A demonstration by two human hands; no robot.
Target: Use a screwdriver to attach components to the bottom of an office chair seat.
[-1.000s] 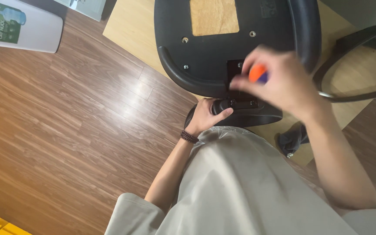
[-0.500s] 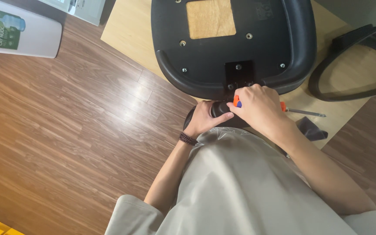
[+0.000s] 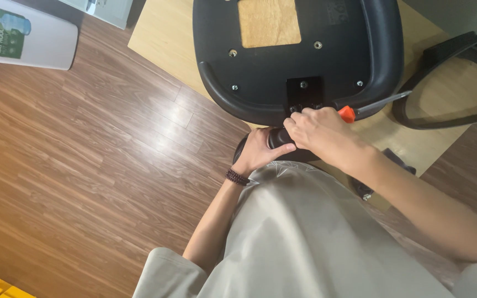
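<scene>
My left hand (image 3: 258, 152) grips black part (image 3: 277, 138), steadying it against upturned chair seat (image 3: 299, 55) on floor. My right hand (image 3: 318, 132) closed round orange-handled screwdriver (image 3: 360, 109), fingertips at bracket (image 3: 303, 94).

From up here I look down on an upturned black plastic chair seat (image 3: 354, 49) at twelve o'clock, its bare wooden square patch (image 3: 269, 22) and small screws showing. My right hand (image 3: 321, 135) is closed around an orange-handled screwdriver (image 3: 360, 109), whose metal shaft points out toward two o'clock, just below the black metal bracket plate (image 3: 303, 91) on the seat's near edge. My left hand (image 3: 260, 152), with a dark beaded bracelet (image 3: 236, 177) on its wrist, grips a black rounded part (image 3: 279, 138) under the seat edge. A curved black armrest piece (image 3: 448, 83) lies at two o'clock on a pale wooden board (image 3: 164, 36). A white box with a green label (image 3: 20, 36) sits at ten o'clock on the brown wood-plank floor (image 3: 84, 165).
</scene>
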